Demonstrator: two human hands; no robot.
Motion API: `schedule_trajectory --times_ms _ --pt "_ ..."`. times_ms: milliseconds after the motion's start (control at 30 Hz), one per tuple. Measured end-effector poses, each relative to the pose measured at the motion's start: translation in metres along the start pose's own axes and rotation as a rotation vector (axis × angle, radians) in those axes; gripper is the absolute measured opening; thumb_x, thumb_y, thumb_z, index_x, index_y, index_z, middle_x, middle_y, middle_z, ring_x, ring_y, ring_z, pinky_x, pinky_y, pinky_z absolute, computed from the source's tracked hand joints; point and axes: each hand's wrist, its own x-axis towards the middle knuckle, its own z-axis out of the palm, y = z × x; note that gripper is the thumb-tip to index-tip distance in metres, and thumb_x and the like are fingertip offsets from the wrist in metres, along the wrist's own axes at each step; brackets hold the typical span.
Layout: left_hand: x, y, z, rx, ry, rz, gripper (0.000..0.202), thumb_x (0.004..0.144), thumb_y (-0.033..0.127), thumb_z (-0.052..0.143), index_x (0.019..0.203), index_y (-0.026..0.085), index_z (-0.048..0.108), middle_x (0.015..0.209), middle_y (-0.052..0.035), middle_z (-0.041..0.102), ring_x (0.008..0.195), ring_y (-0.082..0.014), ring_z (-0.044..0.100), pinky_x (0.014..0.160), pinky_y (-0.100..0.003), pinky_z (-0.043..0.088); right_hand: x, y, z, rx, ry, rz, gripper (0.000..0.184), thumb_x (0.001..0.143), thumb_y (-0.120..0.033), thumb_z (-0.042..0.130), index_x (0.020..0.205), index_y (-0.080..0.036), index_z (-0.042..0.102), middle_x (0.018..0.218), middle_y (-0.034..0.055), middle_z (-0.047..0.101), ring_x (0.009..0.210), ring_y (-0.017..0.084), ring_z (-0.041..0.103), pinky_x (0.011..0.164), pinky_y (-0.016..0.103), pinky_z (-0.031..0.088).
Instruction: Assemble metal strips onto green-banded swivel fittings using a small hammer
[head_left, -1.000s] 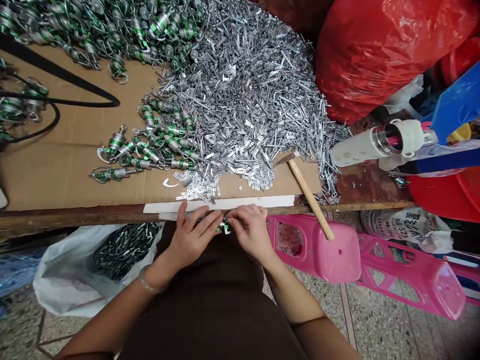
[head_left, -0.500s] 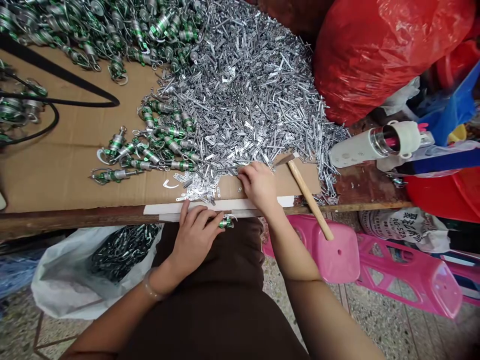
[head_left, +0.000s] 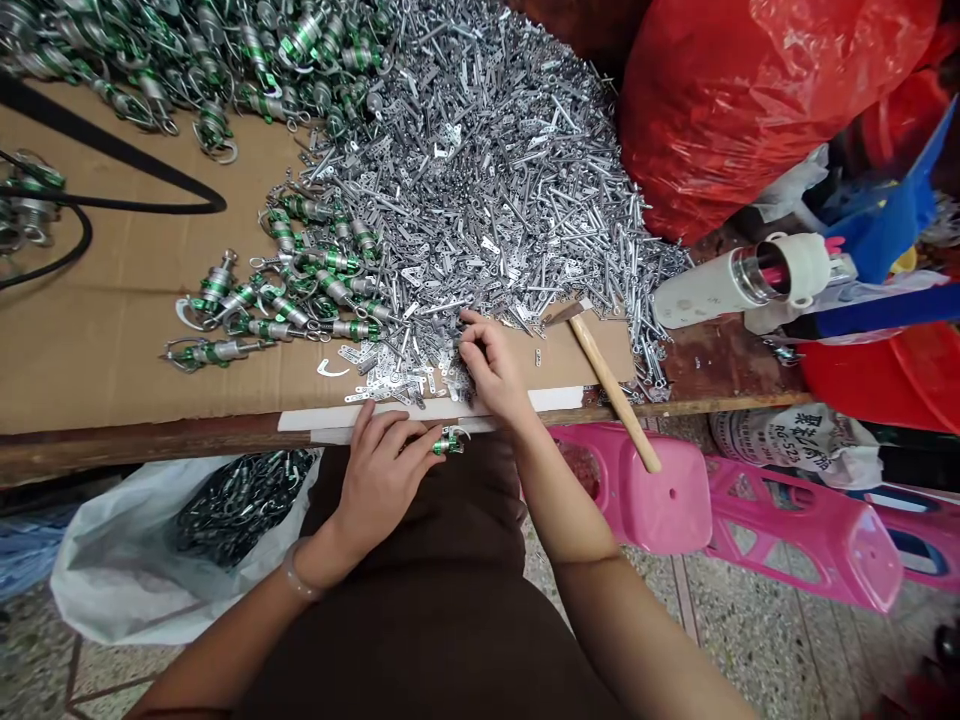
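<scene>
The left hand (head_left: 379,480) is closed, its fingertips clamped on a small green-banded silver metal fitting (head_left: 450,442), held just off the near edge of the cardboard-covered surface (head_left: 90,340). The fitting's long axis runs roughly left to right, with a curved silver hook at its right end pointing right. The right hand (head_left: 491,370) reaches farther out, fingers curled together and touching a large pile of flat, perforated silver metal links (head_left: 480,190); whether it grips one, I cannot tell. A wooden-handled hammer (head_left: 607,390) lies just right of that hand, its metal head at the far end. Matching green-and-silver hooked fittings (head_left: 330,270) are heaped left of the pile, and a white strip (head_left: 420,415) runs along the near edge.
</scene>
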Motion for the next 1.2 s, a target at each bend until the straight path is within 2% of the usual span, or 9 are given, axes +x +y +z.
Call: schedule_trajectory --times_ms 100,200,433,567,800,933,1000,1133,1200 --pt "0.000 0.000 0.000 -0.005 0.016 0.002 0.022 0.081 0.022 0.061 0.102 0.021 0.061 0.085 -0.0023 0.065 0.092 -0.0222 0.054 0.103 -0.052 0.034 0.001 -0.013 -0.007 0.046 0.090 -0.006 0.009 0.087 -0.026 0.041 0.086 -0.021 0.049 0.114 0.0083 0.058 0.110 0.017 0.052 0.092 0.035 0.040" --pt "-0.001 -0.001 0.000 -0.049 0.049 -0.008 0.013 0.081 0.022 0.061 0.094 0.021 0.061 0.085 -0.0009 0.067 0.092 -0.0212 0.056 0.103 -0.050 0.035 -0.016 -0.024 -0.020 -0.151 0.165 -0.017 0.010 0.087 -0.026 0.044 0.083 -0.023 0.053 0.092 0.0039 0.061 0.094 0.018 0.054 0.084 0.035 0.041" --pt "-0.004 -0.003 0.003 -0.103 0.092 -0.019 0.007 0.081 0.024 0.061 0.087 0.023 0.062 0.084 0.0021 0.069 0.093 -0.0198 0.059 0.104 -0.048 0.035 -0.075 -0.038 -0.008 -0.491 -0.151 -0.189 0.009 0.087 -0.023 0.051 0.086 -0.023 0.060 0.083 0.0010 0.066 0.082 0.017 0.053 0.079 0.035 0.034" --pt "-0.003 -0.003 0.002 -0.107 0.087 -0.022 0.006 0.080 0.024 0.062 0.086 0.023 0.062 0.084 0.0024 0.069 0.093 -0.0199 0.059 0.104 -0.048 0.035 -0.077 -0.035 0.000 -0.532 -0.152 -0.205 0.011 0.088 -0.021 0.049 0.087 -0.023 0.061 0.081 0.0009 0.066 0.080 0.017 0.051 0.080 0.035 0.033" --pt "-0.002 -0.002 0.001 -0.091 0.092 -0.033 0.004 0.081 0.025 0.062 0.084 0.023 0.062 0.083 0.0021 0.070 0.091 -0.0203 0.059 0.104 -0.050 0.034 -0.077 -0.040 -0.011 -0.660 -0.304 -0.473 0.025 0.088 -0.013 0.042 0.099 -0.018 0.063 0.093 0.0060 0.066 0.086 0.019 0.048 0.082 0.036 0.034" --pt "-0.002 -0.002 0.001 -0.095 0.095 -0.025 0.005 0.080 0.024 0.063 0.085 0.023 0.062 0.082 0.0023 0.070 0.091 -0.0202 0.059 0.104 -0.050 0.034 -0.085 -0.039 -0.017 -0.628 -0.344 -0.428 0.035 0.084 -0.008 0.041 0.111 -0.023 0.059 0.103 0.0056 0.064 0.091 0.020 0.049 0.082 0.037 0.036" --pt "-0.001 -0.002 0.000 -0.096 0.094 -0.017 0.006 0.079 0.023 0.064 0.084 0.022 0.062 0.081 0.0025 0.069 0.090 -0.0199 0.059 0.104 -0.050 0.033 -0.079 -0.029 -0.027 -0.567 -0.276 -0.331 0.038 0.083 -0.008 0.041 0.112 -0.026 0.057 0.105 0.0054 0.061 0.095 0.020 0.051 0.082 0.037 0.037" --pt "0.001 -0.002 0.000 -0.092 0.121 0.007 0.007 0.077 0.022 0.066 0.081 0.020 0.061 0.080 0.0020 0.069 0.088 -0.0194 0.059 0.104 -0.051 0.034 -0.042 0.021 -0.071 -0.710 0.318 0.068 0.034 0.085 -0.030 0.047 0.117 -0.020 0.052 0.108 0.0138 0.054 0.104 0.028 0.046 0.087 0.047 0.035" --pt "0.002 -0.002 0.000 -0.095 0.135 0.004 0.007 0.076 0.022 0.067 0.080 0.019 0.062 0.079 0.0021 0.069 0.087 -0.0192 0.059 0.104 -0.050 0.035 -0.022 0.048 -0.094 -0.844 0.415 0.288 0.042 0.080 -0.038 0.054 0.115 -0.013 0.052 0.109 0.0180 0.052 0.105 0.032 0.045 0.088 0.051 0.033"
